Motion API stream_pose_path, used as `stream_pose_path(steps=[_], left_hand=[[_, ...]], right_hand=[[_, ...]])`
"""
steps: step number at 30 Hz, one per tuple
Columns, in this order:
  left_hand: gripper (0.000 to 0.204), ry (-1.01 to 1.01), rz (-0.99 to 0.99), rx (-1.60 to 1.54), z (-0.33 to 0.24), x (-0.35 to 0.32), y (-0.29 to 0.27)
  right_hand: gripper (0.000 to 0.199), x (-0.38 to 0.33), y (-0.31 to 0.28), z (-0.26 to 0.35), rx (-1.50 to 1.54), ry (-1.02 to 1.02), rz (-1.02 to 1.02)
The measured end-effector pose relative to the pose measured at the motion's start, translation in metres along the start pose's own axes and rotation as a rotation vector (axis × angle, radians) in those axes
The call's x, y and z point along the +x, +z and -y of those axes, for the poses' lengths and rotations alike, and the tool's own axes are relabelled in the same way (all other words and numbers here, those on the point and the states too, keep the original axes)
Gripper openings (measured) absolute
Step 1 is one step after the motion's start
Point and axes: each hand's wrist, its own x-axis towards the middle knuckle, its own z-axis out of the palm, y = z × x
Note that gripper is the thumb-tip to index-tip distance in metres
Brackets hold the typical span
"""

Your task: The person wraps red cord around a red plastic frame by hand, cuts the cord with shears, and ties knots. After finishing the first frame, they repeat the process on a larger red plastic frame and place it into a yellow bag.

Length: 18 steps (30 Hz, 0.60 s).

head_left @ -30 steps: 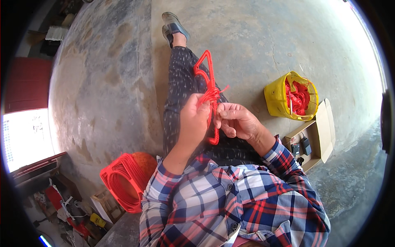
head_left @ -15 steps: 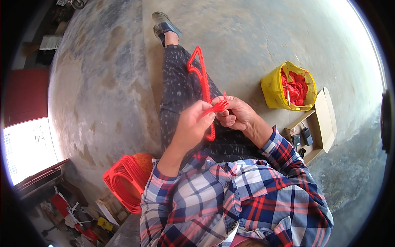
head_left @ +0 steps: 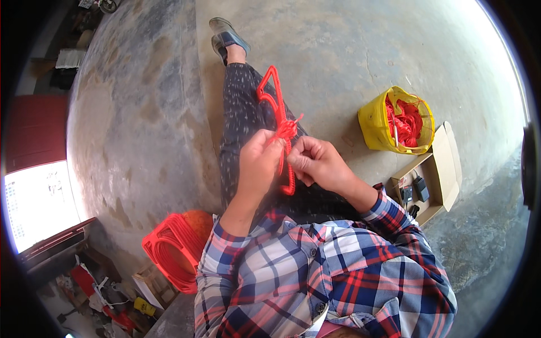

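My left hand [head_left: 260, 163] is closed, pinching a small bundle of red cord [head_left: 287, 129] whose looped end sticks up past the thumb and finger. Just to the right, my right hand [head_left: 318, 162] has its fingers curled in a pinch; what lies between them, if anything, is too small to make out. Behind the hands, a bent red frame [head_left: 278, 101] that looks wrapped in cord rests over my dark patterned trousers [head_left: 239, 118]. Its middle is partly covered by the bundle and my fingers.
To the right on the concrete floor stands a yellow bucket [head_left: 372, 121] holding tangled red cord [head_left: 406, 121]. Beside it, an open cardboard box [head_left: 446, 169] contains black devices. A stack of red frames [head_left: 172, 250] sits at my left. Assorted clutter [head_left: 107, 293] lies at lower left.
My right hand has come off the bundle and moved slightly down and right. My left hand, with the cord bundle, has shifted a little up and left, and the looped end now points upward.
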Motion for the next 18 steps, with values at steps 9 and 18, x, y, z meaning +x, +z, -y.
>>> stream_pose_path(steps=[9, 18], left_hand=[[0.012, 0.333, 0.241, 0.496, -0.01, -0.015, 0.004], [0.013, 0.268, -0.102, 0.309, -0.001, -0.002, 0.009]], right_hand=[[0.012, 0.031, -0.028, -0.006, 0.498, 0.196, 0.137], [0.017, 0.005, -0.012, -0.001, 0.303, 0.059, 0.092]])
